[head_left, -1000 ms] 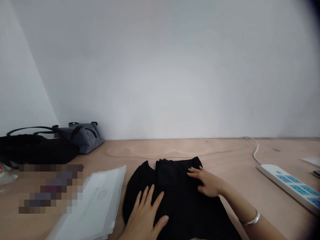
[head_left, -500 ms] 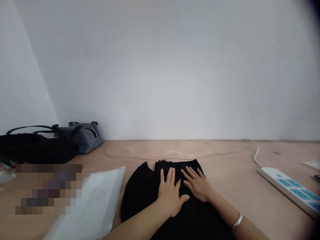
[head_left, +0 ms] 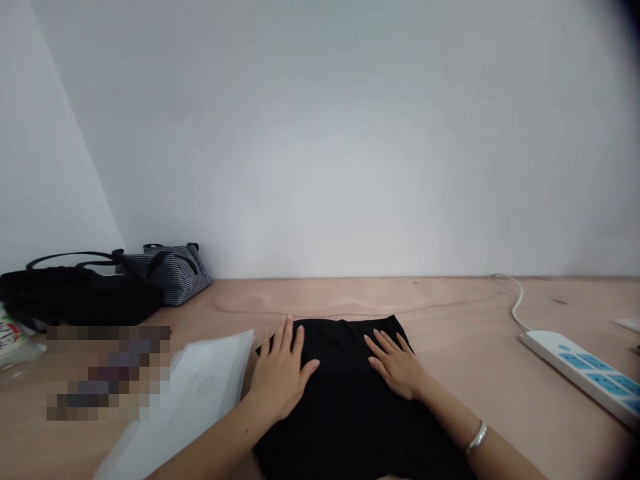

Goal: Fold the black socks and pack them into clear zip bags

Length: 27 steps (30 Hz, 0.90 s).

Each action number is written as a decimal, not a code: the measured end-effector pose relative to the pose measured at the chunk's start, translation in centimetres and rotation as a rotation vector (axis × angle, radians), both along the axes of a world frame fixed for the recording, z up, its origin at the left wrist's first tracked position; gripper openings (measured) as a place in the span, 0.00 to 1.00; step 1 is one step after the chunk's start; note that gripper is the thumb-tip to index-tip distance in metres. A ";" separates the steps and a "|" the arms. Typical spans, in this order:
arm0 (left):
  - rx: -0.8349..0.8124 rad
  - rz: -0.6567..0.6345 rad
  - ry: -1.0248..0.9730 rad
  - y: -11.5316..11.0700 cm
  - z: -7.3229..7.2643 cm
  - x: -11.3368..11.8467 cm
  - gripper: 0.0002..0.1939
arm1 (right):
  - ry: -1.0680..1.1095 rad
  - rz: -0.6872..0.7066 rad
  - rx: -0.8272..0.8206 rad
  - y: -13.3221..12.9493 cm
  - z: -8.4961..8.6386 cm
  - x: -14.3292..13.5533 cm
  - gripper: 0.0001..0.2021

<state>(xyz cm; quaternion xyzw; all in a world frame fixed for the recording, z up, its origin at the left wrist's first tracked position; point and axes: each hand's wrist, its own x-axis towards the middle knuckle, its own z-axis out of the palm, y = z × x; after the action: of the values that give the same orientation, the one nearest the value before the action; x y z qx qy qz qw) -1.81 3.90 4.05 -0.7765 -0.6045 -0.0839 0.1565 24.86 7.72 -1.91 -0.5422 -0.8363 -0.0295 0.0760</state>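
A black garment (head_left: 345,407) lies flat on the wooden table in front of me; its exact kind cannot be made out, and its near end runs out of view. My left hand (head_left: 283,373) rests on its upper left part, fingers stretched out and the thumb apart. On the upper right corner lies my right hand (head_left: 397,367), palm down with fingers spread. Neither hand grips the cloth. A silver bangle (head_left: 477,437) circles my right wrist.
Left of the garment lie whitish translucent plastic bags (head_left: 195,387). Farther left are a black bag (head_left: 85,297), a striped bag (head_left: 177,273) and a blurred-out patch (head_left: 110,373). A white power strip (head_left: 585,367) with a cable sits at right. A wall (head_left: 350,147) rises behind the table.
My left hand has slid left across the garment. The cloth that was bunched and folded over at the top left now lies smoother and flatter. My right hand has stayed nearly in place.
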 end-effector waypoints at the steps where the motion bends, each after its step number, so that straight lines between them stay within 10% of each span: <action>1: -0.015 -0.059 -0.032 0.5 -0.2 0.4 0.33 | -0.002 0.000 -0.002 0.0 0.1 0.0 0.25; 8: -0.505 0.006 -0.178 2.5 -2.1 0.4 0.39 | -0.003 -0.009 -0.032 -0.3 0.4 0.0 0.26; 16: -0.320 -0.014 -0.269 5.8 0.9 -0.8 0.25 | 0.018 0.036 0.088 2.1 3.6 0.1 0.18; 21: -0.255 -0.009 -0.322 8.2 0.4 -1.0 0.14 | -0.041 -0.025 0.124 4.6 4.4 1.1 0.23; 27: -0.214 -0.146 -0.415 7.4 1.5 -1.7 0.06 | -0.047 -0.056 0.150 4.5 4.8 2.2 0.19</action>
<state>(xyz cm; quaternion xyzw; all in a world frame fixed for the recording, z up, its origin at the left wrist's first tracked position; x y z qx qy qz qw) -3.48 11.27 5.53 -0.7963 -0.5716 -0.1883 -0.0606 27.09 12.19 2.89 -0.5574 -0.8178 -0.1068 0.0959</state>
